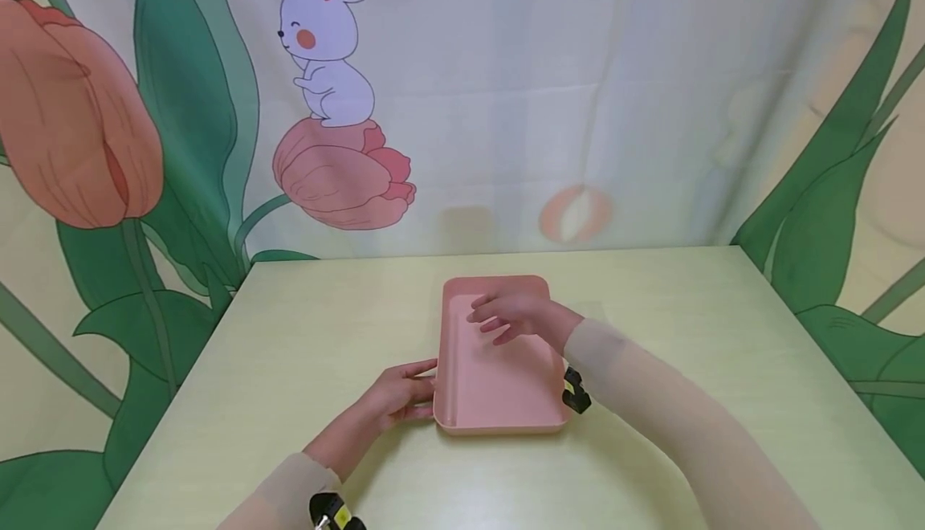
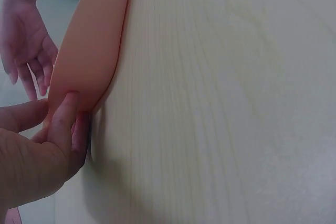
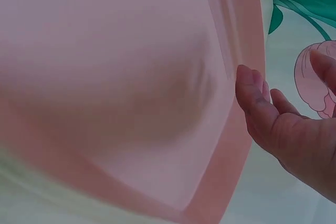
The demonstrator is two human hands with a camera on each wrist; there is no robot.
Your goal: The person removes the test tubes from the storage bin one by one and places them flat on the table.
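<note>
A shallow pink rectangular tray point(image 1: 499, 385) with rounded corners lies lengthwise on the table. A narrow ridge runs along its left side. My left hand point(image 1: 397, 393) holds the tray by its left edge near the front. In the left wrist view, the thumb of that hand point(image 2: 37, 150) meets the rim, while the fingers press on the outer wall and low edge. Over the far half of the tray hovers my right hand point(image 1: 516, 313), its fingers loosely spread and holding nothing. The right wrist view shows these fingers point(image 3: 251, 90) above the tray, with a shadow on its floor.
The pale wood-grain table point(image 1: 325, 313) extends on both sides of the tray. Behind it hangs a printed cloth point(image 1: 491, 112) with tulips, leaves and a rabbit. Black devices point(image 1: 576, 390) are worn at both wrists over light sleeves point(image 1: 650, 393).
</note>
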